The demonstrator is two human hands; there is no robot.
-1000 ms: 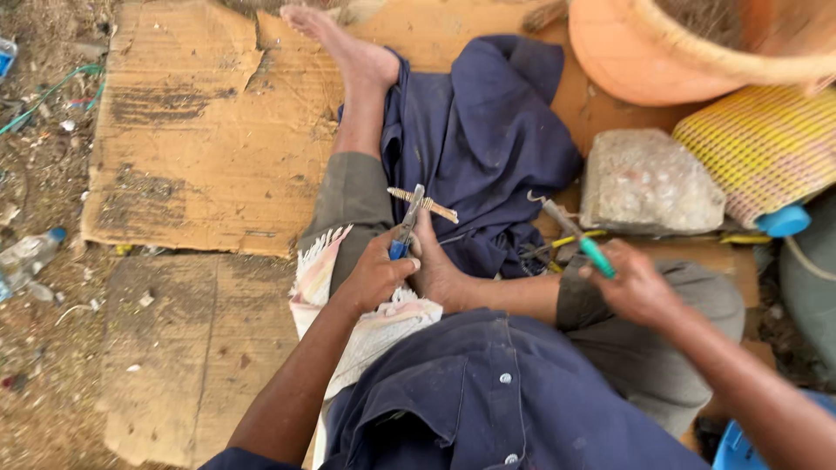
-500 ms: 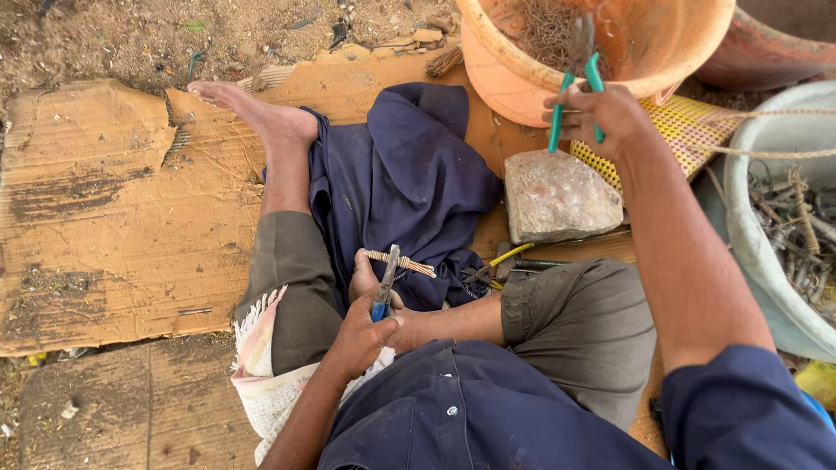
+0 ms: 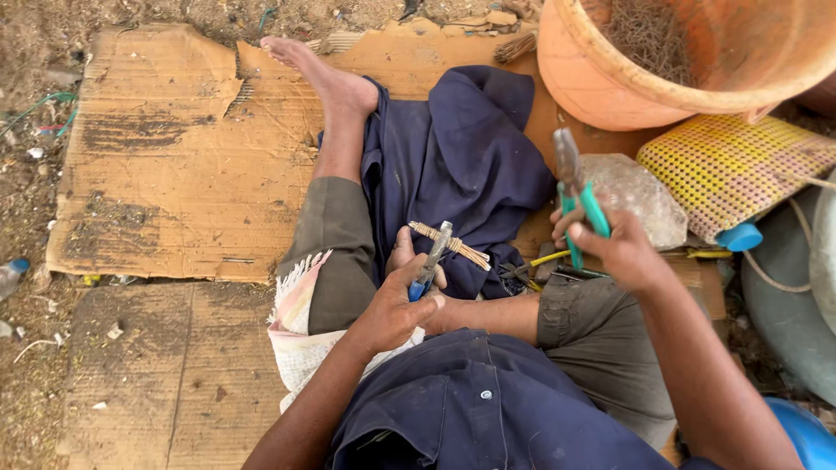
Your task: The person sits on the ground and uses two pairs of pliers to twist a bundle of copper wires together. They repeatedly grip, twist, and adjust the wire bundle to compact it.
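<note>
A: Cardboard (image 3: 157, 174) on dirt is our floor. Right hand (image 3: 614, 248) has come back from the orange tub (image 3: 610, 87), fist shut on green pliers (image 3: 576, 204), now above the stone (image 3: 631, 196).
B: Left hand (image 3: 396, 305) stays on our lap, clenched round a blue-handled tool (image 3: 431, 261) nipping the stick bundle (image 3: 450, 245).
A: We get open room left over the cardboard; right side is crowded by tub, yellow mat (image 3: 727, 170), stone.

Dull metal pliers (image 3: 576, 196) with glossy green plastic grips; rough matt cardboard (image 3: 165, 165) (torn, dusty) beside soft blue cloth (image 3: 461, 157).
</note>
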